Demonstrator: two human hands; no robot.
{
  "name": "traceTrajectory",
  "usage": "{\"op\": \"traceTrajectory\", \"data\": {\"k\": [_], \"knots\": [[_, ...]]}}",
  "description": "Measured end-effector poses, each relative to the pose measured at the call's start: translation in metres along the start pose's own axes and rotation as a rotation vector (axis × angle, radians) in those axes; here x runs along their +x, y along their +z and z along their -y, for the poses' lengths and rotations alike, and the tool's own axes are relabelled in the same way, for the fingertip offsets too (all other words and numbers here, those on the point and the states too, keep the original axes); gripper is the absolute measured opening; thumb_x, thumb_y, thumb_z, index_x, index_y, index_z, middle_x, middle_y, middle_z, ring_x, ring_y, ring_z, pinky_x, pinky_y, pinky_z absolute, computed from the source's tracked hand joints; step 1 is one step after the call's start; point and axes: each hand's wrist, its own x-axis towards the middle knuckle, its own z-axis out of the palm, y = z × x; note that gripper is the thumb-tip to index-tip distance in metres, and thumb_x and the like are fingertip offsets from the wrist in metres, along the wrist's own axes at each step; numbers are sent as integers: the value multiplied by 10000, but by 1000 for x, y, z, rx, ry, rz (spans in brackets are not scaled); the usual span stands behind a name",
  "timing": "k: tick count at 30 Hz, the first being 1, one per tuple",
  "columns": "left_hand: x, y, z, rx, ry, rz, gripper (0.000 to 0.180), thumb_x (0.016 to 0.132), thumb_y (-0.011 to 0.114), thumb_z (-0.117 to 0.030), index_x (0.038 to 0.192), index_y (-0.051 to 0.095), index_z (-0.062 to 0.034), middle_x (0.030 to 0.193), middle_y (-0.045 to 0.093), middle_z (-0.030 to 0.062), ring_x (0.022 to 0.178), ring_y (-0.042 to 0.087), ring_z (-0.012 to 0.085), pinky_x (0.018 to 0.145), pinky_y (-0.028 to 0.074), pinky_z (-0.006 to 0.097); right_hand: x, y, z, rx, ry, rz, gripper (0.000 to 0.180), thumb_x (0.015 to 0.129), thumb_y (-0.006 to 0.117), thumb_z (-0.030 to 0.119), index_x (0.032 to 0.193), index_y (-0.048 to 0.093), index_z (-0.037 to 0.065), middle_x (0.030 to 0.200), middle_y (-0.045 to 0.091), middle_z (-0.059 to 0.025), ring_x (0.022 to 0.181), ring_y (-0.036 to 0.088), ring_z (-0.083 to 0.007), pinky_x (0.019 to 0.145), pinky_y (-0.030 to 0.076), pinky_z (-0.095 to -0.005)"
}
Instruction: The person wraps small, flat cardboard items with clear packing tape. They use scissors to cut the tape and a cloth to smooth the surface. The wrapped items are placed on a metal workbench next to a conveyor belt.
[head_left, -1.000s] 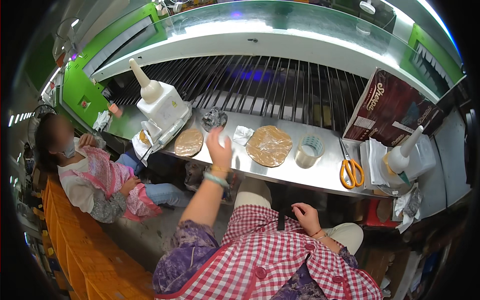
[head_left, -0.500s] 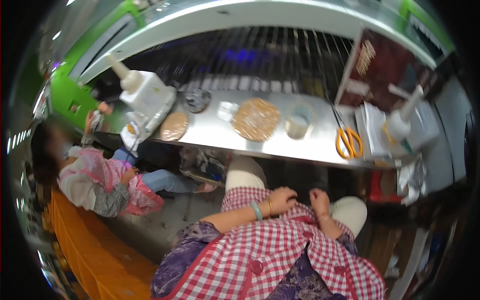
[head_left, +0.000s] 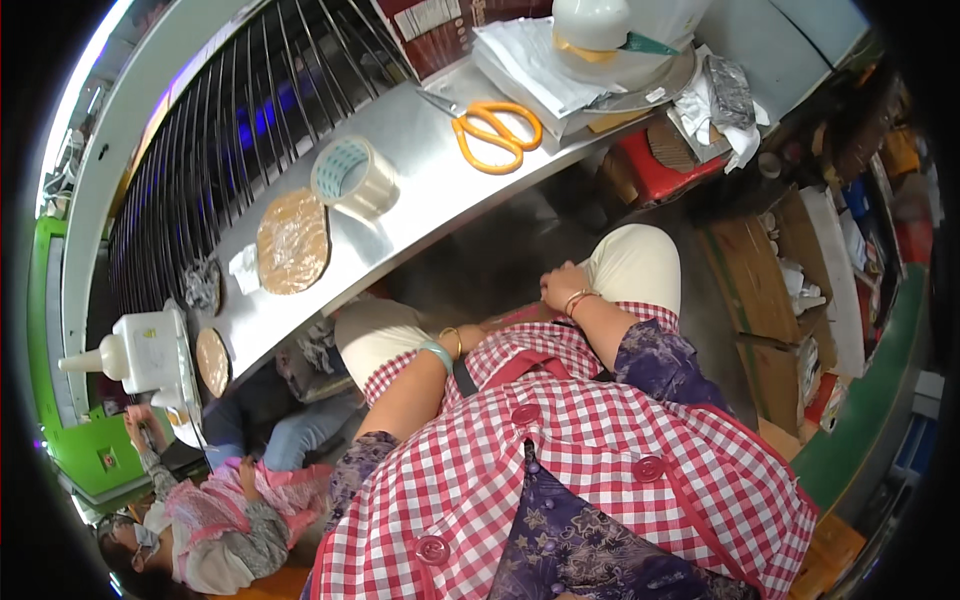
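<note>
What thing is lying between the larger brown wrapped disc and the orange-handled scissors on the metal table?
In the head view, a roll of clear tape sits on the table between the wrapped disc and the scissors.

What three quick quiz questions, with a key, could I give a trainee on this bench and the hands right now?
1. True or false: the orange-handled scissors lie on the metal bench.

2. What sits between the scissors and the larger wrapped brown disc?
A. A cardboard box
B. The roll of clear tape
C. A white bottle

3. Where are the left hand and the right hand?

Key: 1. True. 2. B. 3. Both at the lap, by the checked apron, off the bench.
</note>
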Motion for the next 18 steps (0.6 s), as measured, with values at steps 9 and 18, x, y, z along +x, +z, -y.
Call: {"op": "traceTrajectory", "data": {"k": [9,18], "knots": [[5,0,2,336,-13,282,413,856,505,-362,1064,636,-29,1068,628,204,964,605,357,850,467,388,5,5,12,-83,-118,460,374,844,512,346,1069,671,93,1113,637,-136,1052,597,-296,880,450,-428],[-125,-93,-151,-481,24,-696,229,873,583,-205,1037,663,-67,968,673,110,884,644,201,771,491,287,-32,-86,31,708,-221,-745,160,777,522,203,748,647,108,771,641,-131,756,612,-332,692,488,-464]]}}
